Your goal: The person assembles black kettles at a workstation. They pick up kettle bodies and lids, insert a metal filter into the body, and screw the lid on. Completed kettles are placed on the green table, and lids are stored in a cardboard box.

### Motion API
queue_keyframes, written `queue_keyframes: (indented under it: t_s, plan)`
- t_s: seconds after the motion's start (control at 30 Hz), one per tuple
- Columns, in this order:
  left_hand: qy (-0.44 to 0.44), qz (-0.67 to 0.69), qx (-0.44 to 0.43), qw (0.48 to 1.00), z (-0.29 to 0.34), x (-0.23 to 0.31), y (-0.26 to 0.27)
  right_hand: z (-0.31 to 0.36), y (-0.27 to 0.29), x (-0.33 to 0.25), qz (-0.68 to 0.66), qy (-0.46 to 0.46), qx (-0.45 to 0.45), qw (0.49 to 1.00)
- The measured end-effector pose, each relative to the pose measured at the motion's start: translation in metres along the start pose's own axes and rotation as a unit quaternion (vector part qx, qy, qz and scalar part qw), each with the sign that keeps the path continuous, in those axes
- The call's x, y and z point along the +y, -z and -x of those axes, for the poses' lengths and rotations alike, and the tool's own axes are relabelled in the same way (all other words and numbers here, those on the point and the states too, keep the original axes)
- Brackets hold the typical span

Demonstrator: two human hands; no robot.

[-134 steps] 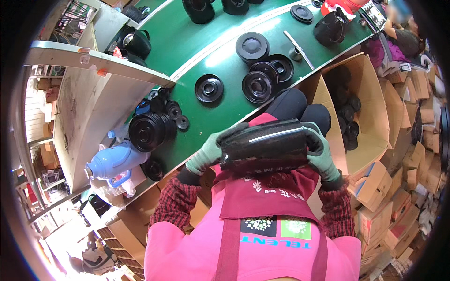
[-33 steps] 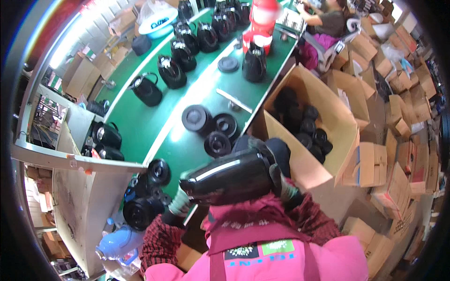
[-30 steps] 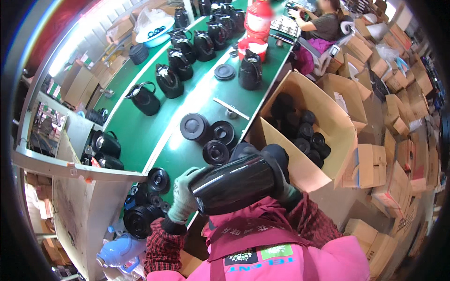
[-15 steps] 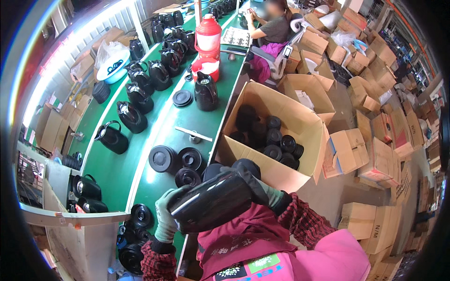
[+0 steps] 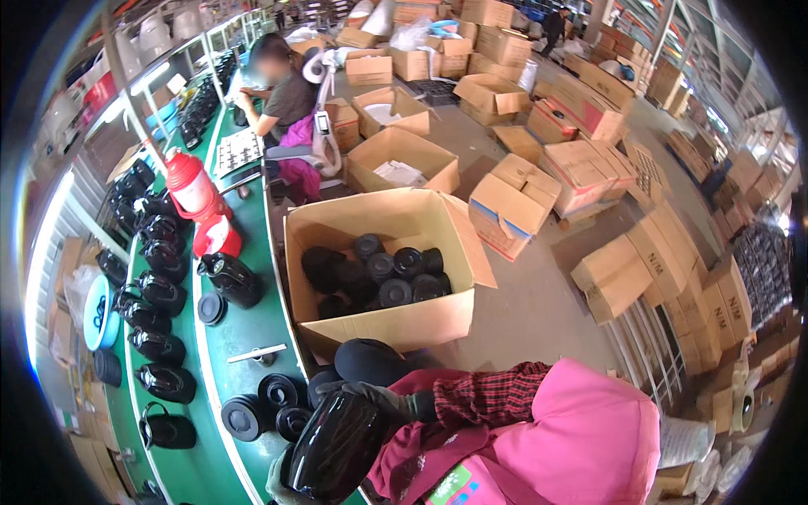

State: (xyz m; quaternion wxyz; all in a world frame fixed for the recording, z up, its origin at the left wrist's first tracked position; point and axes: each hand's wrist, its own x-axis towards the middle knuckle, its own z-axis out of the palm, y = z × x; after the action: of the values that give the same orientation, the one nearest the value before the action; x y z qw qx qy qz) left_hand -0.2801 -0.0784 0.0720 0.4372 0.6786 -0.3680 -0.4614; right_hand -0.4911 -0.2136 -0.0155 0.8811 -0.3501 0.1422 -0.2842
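Head view: swung rightward since the earlier frames, bringing the carton [image 5: 404, 330] to mid-picture.
Flask [image 5: 335, 446]: still held, tilted, on the carton's near side; not set down, so its handling looks unfinished.
Left hand [image 5: 280, 478]: wrapped round the flask's lower end.
Right hand [image 5: 380, 401]: clamped on its upper end.
Lids [image 5: 243, 418]: left of and nearer than the carton, on the bench [image 5: 264, 322].
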Motion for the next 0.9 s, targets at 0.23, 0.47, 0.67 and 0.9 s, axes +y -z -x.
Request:
queue_keyframes:
  t_s: [0.23,0.47,0.67,0.9]
  plan:
    - [-0.115,-0.079,-0.036,0.989,0.010,0.063,0.001,-0.004,0.023,0.002,-0.066,-0.013,0.011,0.998]
    - [-0.425,-0.209,0.107,0.874,0.011,0.087,-0.064,0.017,0.101,0.031,-0.313,0.038,0.047,0.948]
    - [-0.464,-0.410,0.174,0.765,0.033,0.096,-0.071,0.022,0.056,-0.006,0.139,0.020,0.031,0.990]
    - [-0.512,-0.388,0.177,0.746,0.038,0.059,-0.083,0.028,0.038,0.002,-0.069,0.059,0.000,0.996]
